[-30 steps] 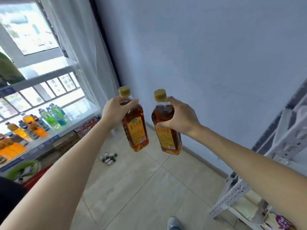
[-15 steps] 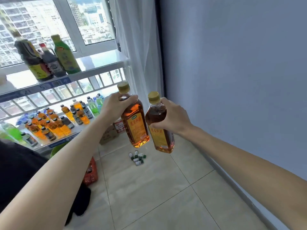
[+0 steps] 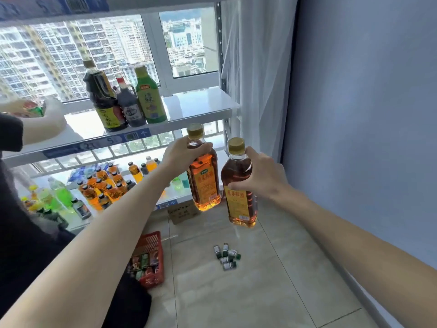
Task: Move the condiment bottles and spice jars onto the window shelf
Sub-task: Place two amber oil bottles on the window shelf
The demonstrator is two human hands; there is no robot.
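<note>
I hold two amber bottles with gold caps and yellow labels in the air before the shelves. My left hand point(image 3: 181, 153) grips the neck and shoulder of the left amber bottle point(image 3: 205, 185). My right hand point(image 3: 259, 177) grips the shoulder of the right amber bottle point(image 3: 240, 204), which hangs slightly lower. The white window shelf point(image 3: 198, 106) lies above and behind them, bare at its right end. Three bottles stand on it: a dark soy bottle point(image 3: 102, 100), a small dark bottle point(image 3: 130, 107) and a green bottle point(image 3: 150, 98).
Another person's arm point(image 3: 40, 121) reaches onto the shelf at the left. A lower shelf point(image 3: 170, 204) carries several drink bottles. On the tiled floor are a red basket point(image 3: 151, 259), a cardboard box point(image 3: 182, 213) and several small green-capped vials point(image 3: 227, 255). A curtain and blue wall stand right.
The view has swung left toward the window shelves and come closer. Both bottles now hang just below the shelf's right end, still held the same way.
</note>
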